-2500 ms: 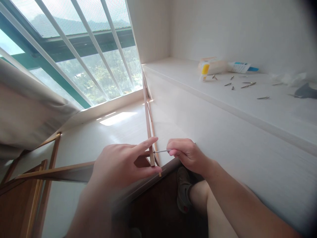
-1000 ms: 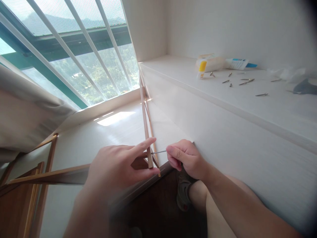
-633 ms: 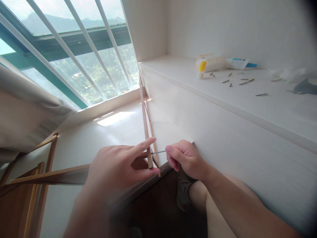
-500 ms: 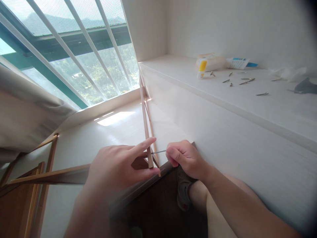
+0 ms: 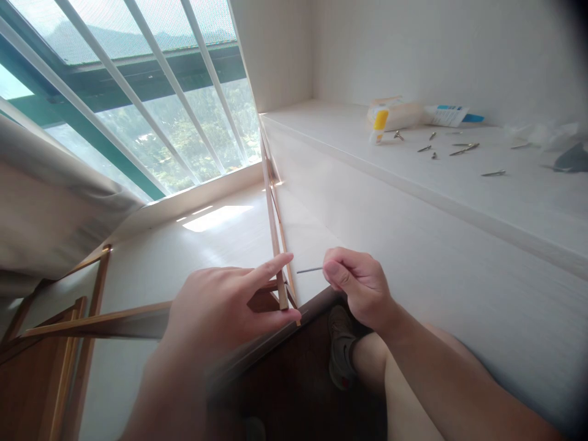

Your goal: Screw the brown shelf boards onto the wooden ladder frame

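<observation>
My left hand (image 5: 225,300) is closed round the end of a brown wooden strip (image 5: 282,288), with the index finger above and the thumb below. This strip runs away from me towards the window, and a wooden board (image 5: 101,326) meets it at the left hand. My right hand (image 5: 358,282) is a fist round a thin grey metal rod (image 5: 310,270) that looks like a hex key. Its far part is hidden in the fist. The rod's bare tip points left at the strip, with a gap between them.
On the white ledge (image 5: 413,177) at right lie several screws and bolts (image 5: 465,149), a yellow-capped bottle (image 5: 379,125), a white-and-blue tube (image 5: 448,115) and crumpled plastic (image 5: 542,135). Wooden frames (image 5: 98,294) stand at left, below a barred window (image 5: 151,92). My shoe (image 5: 340,343) shows below.
My right hand has drawn back to the right and slightly up, so the rod's tip has left the wooden strip. My left hand keeps its hold there.
</observation>
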`<state>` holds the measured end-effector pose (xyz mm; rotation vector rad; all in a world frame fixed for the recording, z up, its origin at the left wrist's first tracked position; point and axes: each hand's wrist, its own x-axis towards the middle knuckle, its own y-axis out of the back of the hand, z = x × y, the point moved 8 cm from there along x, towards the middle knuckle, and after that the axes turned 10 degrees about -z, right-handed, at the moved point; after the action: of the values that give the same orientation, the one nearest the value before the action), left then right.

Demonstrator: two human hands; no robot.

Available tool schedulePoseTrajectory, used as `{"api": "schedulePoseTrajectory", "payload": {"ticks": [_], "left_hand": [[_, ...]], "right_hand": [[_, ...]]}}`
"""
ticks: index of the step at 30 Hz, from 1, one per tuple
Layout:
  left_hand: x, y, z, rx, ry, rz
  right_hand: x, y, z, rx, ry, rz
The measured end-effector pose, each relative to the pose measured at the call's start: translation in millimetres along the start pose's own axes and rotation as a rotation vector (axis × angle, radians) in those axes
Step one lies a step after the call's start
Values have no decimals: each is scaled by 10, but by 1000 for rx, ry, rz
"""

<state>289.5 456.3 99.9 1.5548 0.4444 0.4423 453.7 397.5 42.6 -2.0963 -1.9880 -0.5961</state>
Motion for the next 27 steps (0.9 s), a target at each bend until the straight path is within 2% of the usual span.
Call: {"api": "schedulePoseTrajectory", "payload": {"ticks": [3,9,17,27], "left_hand": [[9,8,4,1,0,-2],[7,-4,-2,-12,1,-3],[19,-6,9,-8,5,5],[17,36,32,-36,9,-2]], "right_hand": [[2,40,0,5,16,18],[51,-99,-105,-62,142,-122],[49,-72,-90,-90,151,-66],[52,-83,-94,-102,178,-92]]}}
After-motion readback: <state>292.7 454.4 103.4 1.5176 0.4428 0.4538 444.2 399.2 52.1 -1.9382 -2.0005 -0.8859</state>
